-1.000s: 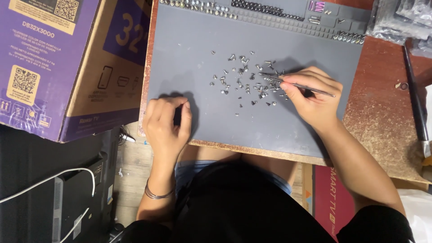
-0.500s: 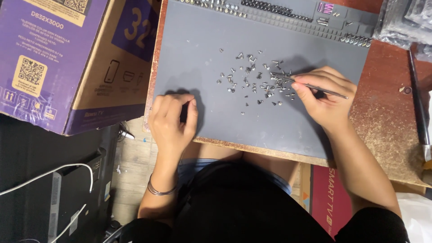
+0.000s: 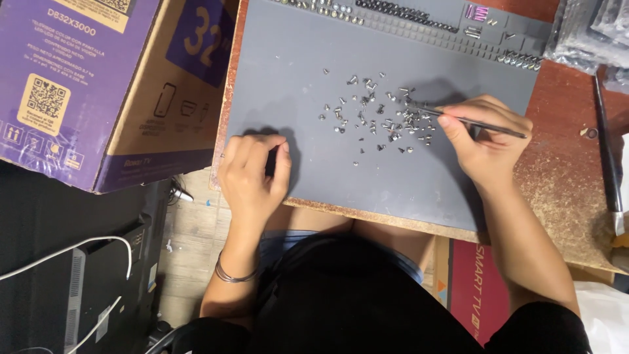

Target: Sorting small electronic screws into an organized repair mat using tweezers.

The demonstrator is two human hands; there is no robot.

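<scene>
Holding tweezers (image 3: 472, 121), perhaps, right hand (image 3: 488, 141) probes screws (image 3: 380, 118).

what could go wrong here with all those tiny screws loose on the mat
1. The small screws lie scattered on the flat grey mat, not in its top compartments; a sweep of the right hand or its thin dark tool could probably flick some away.
2. The mat reaches the table edge above the person's lap, so a rolling screw may drop to the floor.
3. The left hand rests curled on the mat's near left edge; shifting it might nudge the mat and scatter the pile.
</scene>
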